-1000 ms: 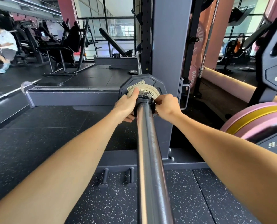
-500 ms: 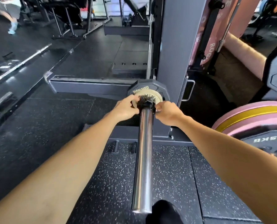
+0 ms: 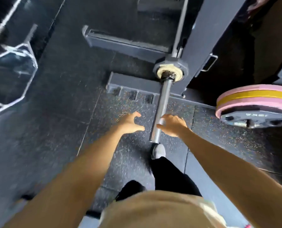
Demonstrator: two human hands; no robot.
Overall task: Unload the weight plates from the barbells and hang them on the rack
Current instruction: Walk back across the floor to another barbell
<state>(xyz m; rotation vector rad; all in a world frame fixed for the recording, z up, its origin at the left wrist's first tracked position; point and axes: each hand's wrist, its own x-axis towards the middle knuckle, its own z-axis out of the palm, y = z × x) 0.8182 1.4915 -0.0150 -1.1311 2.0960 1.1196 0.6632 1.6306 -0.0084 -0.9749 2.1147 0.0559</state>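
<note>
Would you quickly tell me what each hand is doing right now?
Left hand: open, fingers spread, holding nothing, beside the barbell sleeve.
Right hand: open, holding nothing, close against the sleeve; contact cannot be told.

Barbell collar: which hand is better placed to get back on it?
Right, marginally. The right hand overlaps the barbell sleeve that leads up to the collar; the left hand hangs open, off to the side. Both are equally far back.

Small plate (image 3: pixel 170 74) on barbell sleeve (image 3: pixel 161 109) before larger plate (image 3: pixel 171 65), stacked plates (image 3: pixel 255 102) right
</note>
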